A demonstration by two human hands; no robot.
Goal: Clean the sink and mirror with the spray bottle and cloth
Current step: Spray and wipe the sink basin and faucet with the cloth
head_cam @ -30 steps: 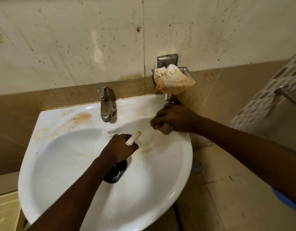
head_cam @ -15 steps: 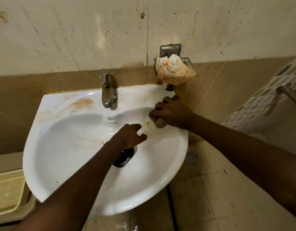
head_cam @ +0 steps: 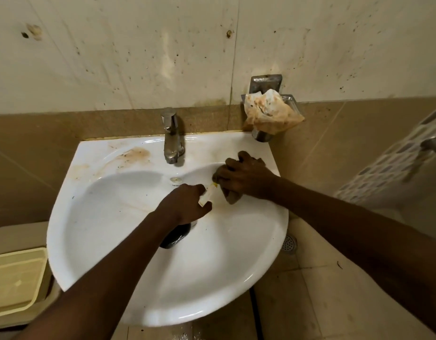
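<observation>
A white sink (head_cam: pixel 94 241) with brown stains on its back ledge hangs under a spotted wall. My left hand (head_cam: pixel 185 204) grips a dark spray bottle (head_cam: pixel 175 238) over the basin, its pale nozzle (head_cam: pixel 207 195) pointing at my right hand. My right hand (head_cam: pixel 244 177) holds a bunched brown cloth (head_cam: pixel 233 197) and presses it on the sink's right inner rim. No mirror is in view.
A chrome tap (head_cam: pixel 171 137) stands at the back of the sink. A stained crumpled paper (head_cam: pixel 271 114) sits in a metal wall holder to the right. A cream plastic tub (head_cam: pixel 14 280) lies low at the left. A floor drain (head_cam: pixel 289 242) is below right.
The camera has tilted and pulled back, so the sink sits lower and smaller in view. Both hands stay close together at the sink's right inner rim, the cloth shifting slightly.
</observation>
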